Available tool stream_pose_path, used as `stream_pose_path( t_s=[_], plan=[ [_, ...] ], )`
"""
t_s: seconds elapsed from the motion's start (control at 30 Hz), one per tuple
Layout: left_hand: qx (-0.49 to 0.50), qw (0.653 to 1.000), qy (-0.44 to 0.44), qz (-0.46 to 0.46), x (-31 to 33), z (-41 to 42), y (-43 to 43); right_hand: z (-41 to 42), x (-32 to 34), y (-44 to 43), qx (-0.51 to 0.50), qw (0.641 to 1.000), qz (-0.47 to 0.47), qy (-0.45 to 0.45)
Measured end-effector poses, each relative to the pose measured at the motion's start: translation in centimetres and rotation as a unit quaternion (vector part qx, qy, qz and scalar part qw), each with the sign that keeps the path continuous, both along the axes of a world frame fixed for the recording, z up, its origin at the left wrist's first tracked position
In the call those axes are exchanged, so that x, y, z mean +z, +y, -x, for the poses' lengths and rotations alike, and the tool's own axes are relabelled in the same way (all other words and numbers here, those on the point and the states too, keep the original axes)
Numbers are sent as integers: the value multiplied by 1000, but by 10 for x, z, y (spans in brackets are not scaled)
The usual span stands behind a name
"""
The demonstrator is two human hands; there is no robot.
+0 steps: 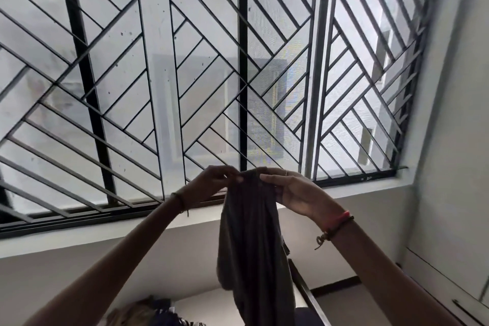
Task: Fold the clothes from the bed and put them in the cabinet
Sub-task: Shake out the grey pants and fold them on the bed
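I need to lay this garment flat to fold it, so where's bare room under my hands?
Little shows. One pale bare patch lies between the pile of clothes and the hanging dark garment, below the wall. The pile crowds the left; a dark wooden rail borders the right.

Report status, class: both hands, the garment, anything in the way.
Left hand and right hand pinching the top edge. Dark garment hanging in the air, not yet folded. Nothing blocking it; more clothes lie below.
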State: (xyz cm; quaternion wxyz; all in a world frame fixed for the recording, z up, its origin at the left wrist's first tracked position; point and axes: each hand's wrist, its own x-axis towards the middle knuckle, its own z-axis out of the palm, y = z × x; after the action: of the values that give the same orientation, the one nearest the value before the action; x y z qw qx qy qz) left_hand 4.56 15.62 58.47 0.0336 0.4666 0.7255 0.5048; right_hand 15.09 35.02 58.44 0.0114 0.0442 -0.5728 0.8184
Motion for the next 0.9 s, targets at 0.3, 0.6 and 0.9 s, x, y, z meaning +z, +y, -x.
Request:
stream_pose_path(
  t_s=[0.3,0.6,0.9],
  plan=[
    [-2,995,-90,34,16,-4,7,-2,1,-7,13,999,42,26],
    [-17,991,-130,37,27,-20,9,-9,-1,-8,27,993,-112,-35],
    [-14,987,79,142,24,-8,12,-8,3,-6,-13,990,-140,5]
  ],
)
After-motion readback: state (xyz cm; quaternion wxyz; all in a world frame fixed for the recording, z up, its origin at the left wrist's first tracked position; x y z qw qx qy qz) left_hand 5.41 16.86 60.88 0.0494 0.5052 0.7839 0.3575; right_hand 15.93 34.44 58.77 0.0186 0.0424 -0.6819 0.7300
